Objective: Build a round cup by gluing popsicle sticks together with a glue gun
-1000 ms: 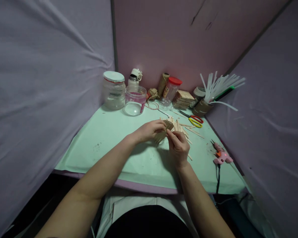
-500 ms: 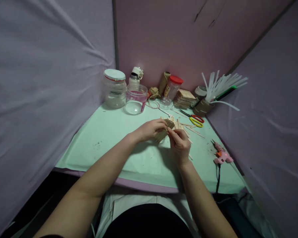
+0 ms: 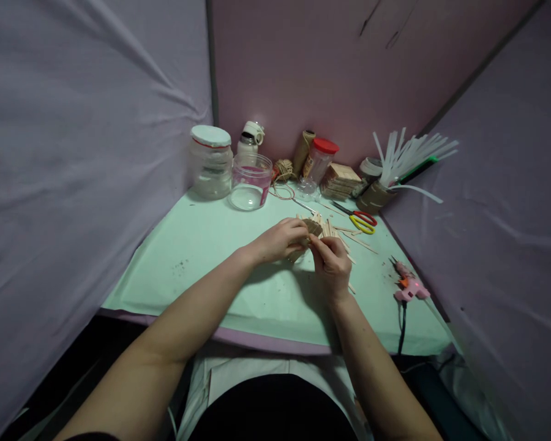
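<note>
My left hand (image 3: 279,240) is closed around a small piece built of wooden craft sticks (image 3: 308,230), held just above the pale green table (image 3: 202,245). My right hand (image 3: 334,264) is closed too, its fingertips pinching the same piece from the right. A loose heap of craft sticks (image 3: 335,233) lies on the table just behind both hands. Most of the held piece is hidden by my fingers.
Along the back stand two clear jars (image 3: 210,164), a small bottle (image 3: 250,138), twine (image 3: 283,170), a red-lidded jar (image 3: 319,160), a stack of sticks (image 3: 341,181) and a cup of glue sticks (image 3: 386,184). Scissors (image 3: 360,220) lie nearby. A pink glue gun (image 3: 408,286) rests right. Cloth walls close three sides.
My right hand has drawn in closer to the stick piece and my left hand. The view has shifted slightly; the rest of the table is as before.
</note>
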{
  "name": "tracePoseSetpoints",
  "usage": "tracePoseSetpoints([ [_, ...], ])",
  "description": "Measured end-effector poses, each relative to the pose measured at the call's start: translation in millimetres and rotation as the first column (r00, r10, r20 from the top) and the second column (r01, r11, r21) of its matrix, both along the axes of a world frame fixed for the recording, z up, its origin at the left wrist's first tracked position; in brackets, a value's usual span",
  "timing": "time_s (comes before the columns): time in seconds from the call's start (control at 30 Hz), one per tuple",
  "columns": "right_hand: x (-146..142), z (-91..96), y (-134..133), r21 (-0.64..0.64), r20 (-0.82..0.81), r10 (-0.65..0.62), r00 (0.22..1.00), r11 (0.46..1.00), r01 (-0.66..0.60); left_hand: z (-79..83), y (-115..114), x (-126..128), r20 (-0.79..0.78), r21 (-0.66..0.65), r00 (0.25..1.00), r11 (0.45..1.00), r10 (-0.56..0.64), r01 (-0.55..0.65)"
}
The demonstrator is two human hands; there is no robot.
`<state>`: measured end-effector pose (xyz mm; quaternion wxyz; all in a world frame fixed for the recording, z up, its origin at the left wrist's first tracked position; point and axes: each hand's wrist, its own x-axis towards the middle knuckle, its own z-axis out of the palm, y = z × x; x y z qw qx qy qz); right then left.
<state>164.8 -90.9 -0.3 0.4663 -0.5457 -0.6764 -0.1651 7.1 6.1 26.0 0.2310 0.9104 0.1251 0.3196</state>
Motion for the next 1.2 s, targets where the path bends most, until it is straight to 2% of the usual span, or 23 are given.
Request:
tracePoseSetpoints([
  [0.13, 5, -4.4, -1, -0.008, -0.078, 0.054, 0.996, 0.998, -0.055, -3.1, 1, 0, 0.021, 0.007, 1.000, 1.000, -0.010, 0.010],
  [0.23, 12, -10.8, 0, 0.004, -0.227, 0.058, 0.972, 0.998, -0.059, -2.4, 1, 0, 0.015, 0.001, 1.000, 1.000, -0.008, 0.008],
  [0.3, 17, -15.8, 3, -0.060, -0.327, 0.079, 0.942, 0.993, -0.104, -1.3, 0, -1, 0.005, -0.001, 1.000, 1.000, -0.007, 0.007],
  [0.43, 18, -22.3, 10, -0.290, -0.417, 0.147, 0.897, 0.914, -0.284, 0.7, 0, -1, -0.005, -0.007, 1.000, 1.000, -0.012, 0.012],
  [0.53, 11, -23.8, 14, -0.396, -0.433, 0.110, 0.895, 0.869, -0.298, 1.7, -1, -1, -0.007, -0.017, 1.000, 1.000, -0.006, 0.006],
  [0.67, 7, -26.0, 16, -0.460, -0.471, 0.061, 0.880, 0.834, -0.304, 2.0, -1, -1, 0.004, -0.067, 1.000, 0.997, -0.023, 0.024],
  [0.73, 8, -26.9, 17, -0.460, -0.506, 0.065, 0.860, 0.824, -0.333, -0.1, 0, -3, 0.057, -0.126, 0.998, 0.992, -0.024, 0.031],
  [0.8, 9, -26.5, 17, -0.460, -0.528, 0.063, 0.847, 0.817, -0.348, -4.9, 2, -5, 0.122, -0.217, 0.992, 0.976, 0.023, 0.004],
  [0.9, 9, -23.8, 16, -0.459, -0.528, 0.061, 0.847, 0.819, -0.345, -15.7, 5, -6, 0.127, -0.424, 0.988, 0.905, 0.082, -0.021],
  [1.0, 8, -22.3, 14, -0.433, -0.527, 0.091, 0.845, 0.827, -0.359, -25.0, 6, -1, 0.105, -0.607, 0.994, 0.793, 0.011, 0.056],
  [1.07, 8, -23.3, 14, -0.413, -0.549, 0.108, 0.829, 0.827, -0.382, -27.5, 5, 4, 0.083, -0.676, 0.997, 0.735, 0.003, 0.054],
  [1.2, 7, -27.8, 14, -0.326, -0.649, 0.186, 0.737, 0.808, -0.491, -25.2, 2, 9, 0.133, -0.770, 0.985, 0.637, 0.107, 0.034],
])
